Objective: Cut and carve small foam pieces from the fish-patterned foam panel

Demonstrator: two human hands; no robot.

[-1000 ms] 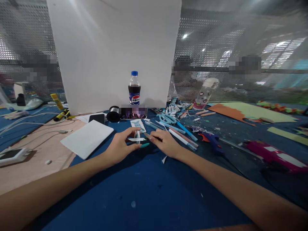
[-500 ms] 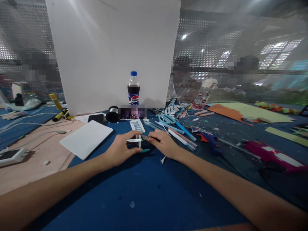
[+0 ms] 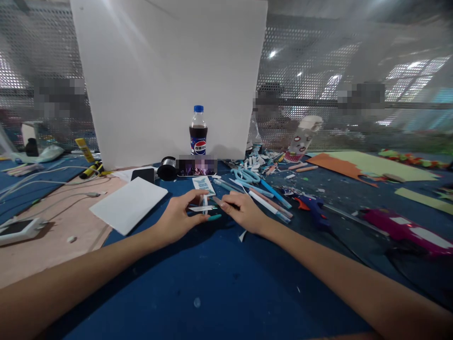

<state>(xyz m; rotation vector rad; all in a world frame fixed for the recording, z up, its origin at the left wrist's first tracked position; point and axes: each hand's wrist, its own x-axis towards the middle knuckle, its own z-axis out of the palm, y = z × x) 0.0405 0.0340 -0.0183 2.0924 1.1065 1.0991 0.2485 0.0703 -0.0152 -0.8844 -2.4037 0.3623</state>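
Note:
Above the blue table, my left hand [image 3: 177, 212] grips a small white piece [image 3: 205, 204] upright between its thumb, which has a long teal nail, and its fingers. A narrow white strip [image 3: 198, 208] crosses that piece; whether they are joined I cannot tell. My right hand [image 3: 244, 210] is close by on the right, its fingers curled in a pinch toward the white piece. What sits in that pinch, if anything, is hidden. Just beyond the hands lies a white card [image 3: 203, 185] with blue printing. A small white scrap [image 3: 242, 236] lies below my right hand.
Pens [image 3: 264, 200], blue scissors [image 3: 247, 175] and paper scraps lie beyond my right hand. Farther right is a blue glue gun [image 3: 313, 210] with a cord. A cola bottle [image 3: 198, 132] stands behind a phone [image 3: 196, 167]. White sheets [image 3: 129, 205] lie left.
The narrow white strip between the hands has shifted slightly to the right and tilted differently. Both hands keep nearly the same grip and place; the whole view has moved a little.

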